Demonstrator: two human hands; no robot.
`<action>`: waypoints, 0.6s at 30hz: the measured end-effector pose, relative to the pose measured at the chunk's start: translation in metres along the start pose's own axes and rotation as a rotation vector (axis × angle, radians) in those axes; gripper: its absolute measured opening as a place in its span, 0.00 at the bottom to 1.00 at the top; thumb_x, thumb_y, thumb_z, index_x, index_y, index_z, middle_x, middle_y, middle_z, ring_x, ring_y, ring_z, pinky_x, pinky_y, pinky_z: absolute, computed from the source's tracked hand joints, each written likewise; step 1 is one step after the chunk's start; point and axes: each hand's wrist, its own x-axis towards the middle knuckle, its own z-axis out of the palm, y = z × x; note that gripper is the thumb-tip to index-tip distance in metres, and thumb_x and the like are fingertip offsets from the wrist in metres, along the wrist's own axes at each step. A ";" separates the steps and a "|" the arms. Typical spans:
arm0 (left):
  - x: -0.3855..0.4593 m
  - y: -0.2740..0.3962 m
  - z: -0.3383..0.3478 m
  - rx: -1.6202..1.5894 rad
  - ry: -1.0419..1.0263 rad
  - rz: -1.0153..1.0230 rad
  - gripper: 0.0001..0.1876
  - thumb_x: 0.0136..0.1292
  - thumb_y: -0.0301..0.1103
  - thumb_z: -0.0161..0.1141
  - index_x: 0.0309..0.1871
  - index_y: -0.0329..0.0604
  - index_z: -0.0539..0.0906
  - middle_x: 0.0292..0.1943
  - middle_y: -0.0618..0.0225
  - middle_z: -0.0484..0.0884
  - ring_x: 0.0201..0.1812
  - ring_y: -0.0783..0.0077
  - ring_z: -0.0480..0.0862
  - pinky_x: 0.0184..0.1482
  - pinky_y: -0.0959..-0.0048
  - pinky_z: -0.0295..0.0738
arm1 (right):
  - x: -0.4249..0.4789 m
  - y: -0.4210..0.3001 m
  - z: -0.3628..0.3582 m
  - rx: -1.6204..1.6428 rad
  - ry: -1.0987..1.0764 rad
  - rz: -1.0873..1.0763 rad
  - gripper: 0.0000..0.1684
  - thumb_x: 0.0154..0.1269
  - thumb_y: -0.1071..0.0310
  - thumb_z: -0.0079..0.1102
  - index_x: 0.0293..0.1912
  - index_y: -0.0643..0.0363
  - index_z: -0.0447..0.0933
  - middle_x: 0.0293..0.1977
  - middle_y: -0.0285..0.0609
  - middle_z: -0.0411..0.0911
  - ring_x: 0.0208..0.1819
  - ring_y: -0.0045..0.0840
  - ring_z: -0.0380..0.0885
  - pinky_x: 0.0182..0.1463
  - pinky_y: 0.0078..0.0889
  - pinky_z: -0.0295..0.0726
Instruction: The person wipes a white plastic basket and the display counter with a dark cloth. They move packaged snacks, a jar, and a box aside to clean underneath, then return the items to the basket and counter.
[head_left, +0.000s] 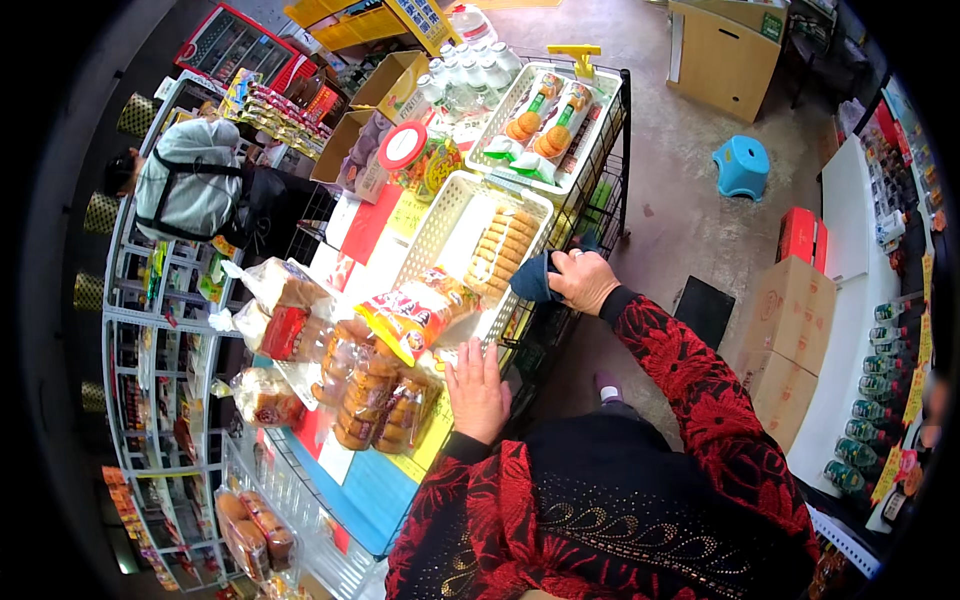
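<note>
My right hand is closed on a dark blue cloth at the outer side of a white perforated plastic basket. Inside that basket lie a clear pack of round cookies and a yellow, red and white snack bag, which slants over its near end. My left hand rests with fingers spread at the near end of the basket and appears to hold nothing. Left of it are clear packs of brown baked goods. Beyond, a second basket holds two packs of biscuits.
Bagged bread loaves, a red-lidded jar and bottles share the display rack. A person is near the shelves at left. A blue stool and cardboard boxes stand on the floor at right.
</note>
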 end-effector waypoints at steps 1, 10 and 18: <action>0.001 0.001 0.003 0.011 -0.032 -0.017 0.40 0.46 0.34 0.63 0.65 0.40 0.60 0.67 0.52 0.58 0.68 0.51 0.56 0.65 0.47 0.50 | 0.000 0.005 -0.001 0.004 -0.004 -0.026 0.19 0.38 0.61 0.66 0.33 0.47 0.71 0.30 0.40 0.69 0.29 0.33 0.74 0.27 0.36 0.73; 0.008 0.002 0.012 0.047 -0.069 -0.055 0.40 0.45 0.34 0.63 0.65 0.41 0.60 0.66 0.54 0.59 0.67 0.55 0.60 0.64 0.48 0.51 | 0.016 0.136 -0.002 -0.164 -0.007 0.194 0.27 0.36 0.60 0.69 0.40 0.48 0.69 0.31 0.40 0.67 0.30 0.34 0.74 0.28 0.36 0.73; 0.006 0.001 0.014 0.078 -0.084 -0.086 0.39 0.43 0.34 0.63 0.63 0.42 0.61 0.66 0.55 0.59 0.66 0.56 0.61 0.64 0.47 0.52 | 0.044 0.281 -0.010 -0.046 -0.028 1.161 0.24 0.51 0.64 0.52 0.51 0.55 0.66 0.40 0.59 0.78 0.44 0.50 0.77 0.45 0.53 0.75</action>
